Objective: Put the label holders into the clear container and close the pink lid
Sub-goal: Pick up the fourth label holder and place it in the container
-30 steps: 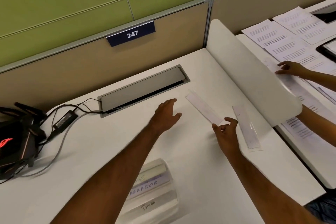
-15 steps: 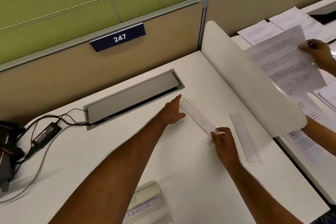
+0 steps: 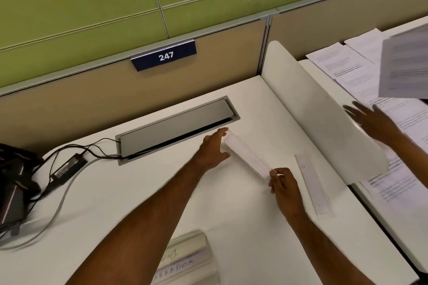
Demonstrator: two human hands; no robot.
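A long clear label holder (image 3: pixel 249 155) with a white insert lies slantwise on the white desk (image 3: pixel 139 196). My left hand (image 3: pixel 214 148) touches its far end with fingers spread. My right hand (image 3: pixel 283 185) pinches its near end. A second clear label holder (image 3: pixel 312 184) lies flat to the right, untouched. The clear container (image 3: pixel 187 259), with handwritten labels inside, sits at the bottom edge under my left forearm. No pink lid is in view.
A grey cable hatch (image 3: pixel 178 127) is set into the desk behind my hands. A power brick and cables (image 3: pixel 67 166) lie at left. A white curved divider (image 3: pixel 324 113) stands at right; beyond it another person's hand (image 3: pixel 372 120) moves over papers (image 3: pixel 347 69).
My left hand reached forward from mid-desk to the far end of the label holder. My right hand stayed on its near end. The other person lifted a sheet of paper.
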